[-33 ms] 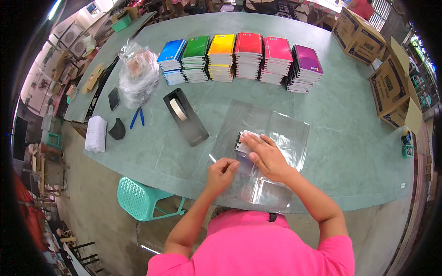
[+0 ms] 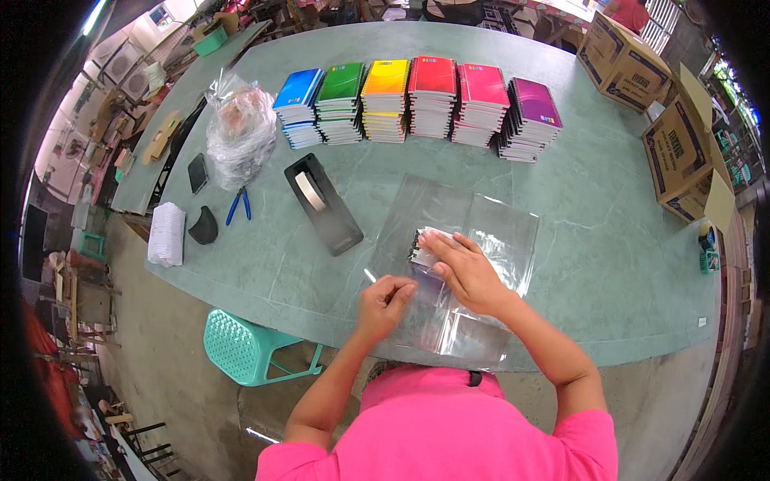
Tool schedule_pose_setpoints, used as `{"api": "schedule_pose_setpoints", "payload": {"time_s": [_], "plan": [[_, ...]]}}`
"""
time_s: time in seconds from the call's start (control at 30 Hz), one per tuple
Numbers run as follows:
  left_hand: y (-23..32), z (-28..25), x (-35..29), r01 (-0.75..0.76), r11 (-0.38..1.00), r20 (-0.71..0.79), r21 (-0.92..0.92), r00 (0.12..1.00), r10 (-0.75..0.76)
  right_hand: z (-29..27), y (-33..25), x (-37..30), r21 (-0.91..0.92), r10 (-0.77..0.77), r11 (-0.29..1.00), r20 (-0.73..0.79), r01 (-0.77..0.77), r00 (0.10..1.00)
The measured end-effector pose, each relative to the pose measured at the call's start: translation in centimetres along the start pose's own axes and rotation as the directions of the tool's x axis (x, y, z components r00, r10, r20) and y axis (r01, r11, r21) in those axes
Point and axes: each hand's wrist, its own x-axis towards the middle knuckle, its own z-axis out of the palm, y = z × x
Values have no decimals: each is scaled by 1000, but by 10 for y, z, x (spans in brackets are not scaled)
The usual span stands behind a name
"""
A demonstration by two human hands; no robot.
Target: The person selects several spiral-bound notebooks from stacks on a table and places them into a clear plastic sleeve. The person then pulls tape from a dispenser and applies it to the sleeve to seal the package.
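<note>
My right hand lies flat, fingers stretched out, pressing on a small stack of spiral-bound notebooks. The notebooks rest on clear plastic sheets near the front of the table, and my palm hides much of them. Just left of them, my left hand is closed in a pinch, with a thin white stick-like thing poking out past the knuckles; its kind is unclear. Ahead of my left hand stands a black tape dispenser with a roll of tape.
Stacks of blue, green, yellow, red, pink and purple notebooks line the back. At left are a plastic bag, blue pliers, a phone and a white bundle. Cardboard boxes stand right; a green stool sits below.
</note>
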Motion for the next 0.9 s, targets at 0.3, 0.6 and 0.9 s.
{"api": "schedule_pose_setpoints", "payload": {"time_s": [0.3, 0.6, 0.9], "plan": [[31, -10, 2, -379, 906, 183, 190, 920, 347, -16, -8, 14, 24, 84, 996, 74, -86, 994], [35, 2, 14, -410, 885, 318, 221, 888, 332, -47, -3, 31, 341, -46, 934, 404, -104, 914], [34, 13, 21, 212, 964, 151, -163, 970, -188, -41, -8, 34, 312, 218, 905, 246, -290, 944]]}}
